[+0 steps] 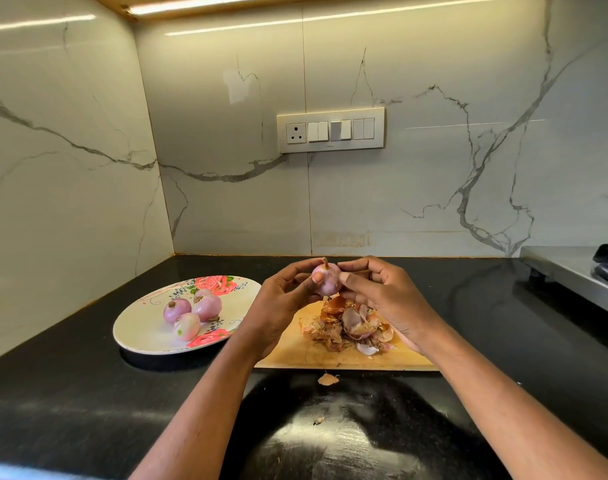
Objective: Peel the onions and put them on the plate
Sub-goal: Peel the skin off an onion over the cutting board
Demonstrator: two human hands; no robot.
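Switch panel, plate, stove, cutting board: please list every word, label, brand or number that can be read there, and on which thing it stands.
None can be read.
Switch panel: tiny marks under the switches, too small to read.
Plate: only a flower pattern, no text.
Stove and cutting board: no writing visible.

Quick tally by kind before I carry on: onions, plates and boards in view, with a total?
Peeled onions on the plate: 3
Onion held in both hands: 1
Plate: 1
Cutting board: 1
Total: 6
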